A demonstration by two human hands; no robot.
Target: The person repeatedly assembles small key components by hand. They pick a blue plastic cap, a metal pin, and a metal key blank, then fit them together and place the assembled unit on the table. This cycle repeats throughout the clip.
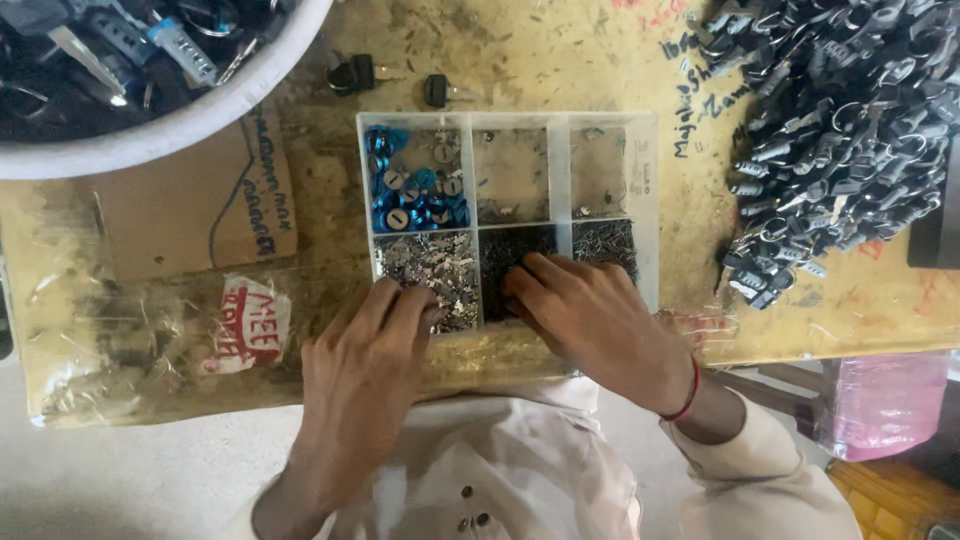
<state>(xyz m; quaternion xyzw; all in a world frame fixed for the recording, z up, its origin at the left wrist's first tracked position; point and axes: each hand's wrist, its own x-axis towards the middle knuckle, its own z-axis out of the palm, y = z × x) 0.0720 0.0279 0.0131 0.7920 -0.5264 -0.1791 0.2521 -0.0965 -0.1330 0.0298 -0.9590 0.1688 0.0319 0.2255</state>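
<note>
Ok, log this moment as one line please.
left hand: at tray's silver-bits compartment | right hand: fingers in dark-bits compartment | blue caps: rear-left compartment

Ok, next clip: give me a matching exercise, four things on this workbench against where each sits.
Things:
1. blue round caps
2. pile of black-headed keys
3. white tub
4. right hand

Places:
A. top left corner of the view
B. far-left compartment of the clear organiser tray
C. bench top, right of the tray
D. over the tray's near-middle compartment

Pairs: 1-B, 2-C, 3-A, 4-D
</note>
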